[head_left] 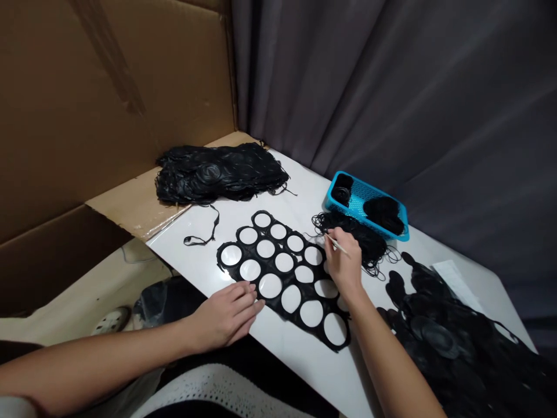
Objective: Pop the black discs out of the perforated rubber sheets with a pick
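Note:
A flat black sheet with rows of round holes (278, 264) lies on the white table. At its near left edge rests my left hand (230, 313), fingers stretched out and fingertips on the sheet's border. My right hand (344, 261) is over the sheet's far right part, pinching a thin pale stick (338, 244) whose tip points up and left. Just beyond that hand sits a tangle of thin black cords (369, 247), partly hidden by the fingers.
A blue basket (359, 203) holding black bundles stands behind the cords. A black stack (217, 174) lies at the back left, near a loose black strip (213, 229). Black pieces (452, 342) and white paper (456, 281) lie at the right. Cardboard (108, 104) and a curtain (369, 87) rise behind.

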A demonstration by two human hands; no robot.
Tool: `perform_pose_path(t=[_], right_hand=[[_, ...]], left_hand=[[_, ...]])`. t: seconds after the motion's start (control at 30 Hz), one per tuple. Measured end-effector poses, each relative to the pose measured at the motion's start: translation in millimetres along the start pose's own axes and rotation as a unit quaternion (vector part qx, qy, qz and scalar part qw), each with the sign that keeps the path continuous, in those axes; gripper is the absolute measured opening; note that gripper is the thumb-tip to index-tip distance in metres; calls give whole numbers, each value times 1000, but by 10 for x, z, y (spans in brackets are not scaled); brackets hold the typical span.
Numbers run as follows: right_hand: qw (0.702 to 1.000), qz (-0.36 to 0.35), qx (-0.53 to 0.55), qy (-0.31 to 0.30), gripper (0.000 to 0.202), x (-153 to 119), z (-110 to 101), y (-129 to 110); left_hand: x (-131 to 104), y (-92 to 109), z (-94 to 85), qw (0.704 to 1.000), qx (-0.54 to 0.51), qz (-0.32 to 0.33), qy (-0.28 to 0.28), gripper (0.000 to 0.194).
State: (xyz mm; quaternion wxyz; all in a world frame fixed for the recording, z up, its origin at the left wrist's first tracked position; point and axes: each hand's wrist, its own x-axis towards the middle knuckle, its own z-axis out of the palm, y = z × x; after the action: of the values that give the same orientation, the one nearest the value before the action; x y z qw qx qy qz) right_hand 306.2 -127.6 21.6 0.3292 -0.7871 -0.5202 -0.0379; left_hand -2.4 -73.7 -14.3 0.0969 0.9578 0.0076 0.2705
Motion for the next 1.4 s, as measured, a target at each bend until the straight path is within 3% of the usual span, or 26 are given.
perform_pose_path(t=[0.1,0.23,0.4,0.9,1.2,1.3,1.4], right_hand=[[989,51,112,-78,19,-2,-31,-78],[948,66,217,-224,20,-199,10,-352],[919,83,271,-276,17,-376,109,-465],[932,40,257,-251,17,-468,187,-415],[965,-162,106,-177,17,-705,221,-505],[975,-161,50,-143,18,-489,198,-406],[994,-88,-10,-57,16,-71,102,-150]], left_hand=[[120,-8,-74,998,-38,-42,-28,25],[344,-93,-46,993,-37,-93,-65,32],[423,-191,133,991,16,-89,-98,38],[407,-189,180,990,53,-72,-113,44],[404,-204,182,990,20,-73,-118,44],[401,-203,202,991,10,-77,-108,44],[382,-193,205,991,9,-75,-106,43]])
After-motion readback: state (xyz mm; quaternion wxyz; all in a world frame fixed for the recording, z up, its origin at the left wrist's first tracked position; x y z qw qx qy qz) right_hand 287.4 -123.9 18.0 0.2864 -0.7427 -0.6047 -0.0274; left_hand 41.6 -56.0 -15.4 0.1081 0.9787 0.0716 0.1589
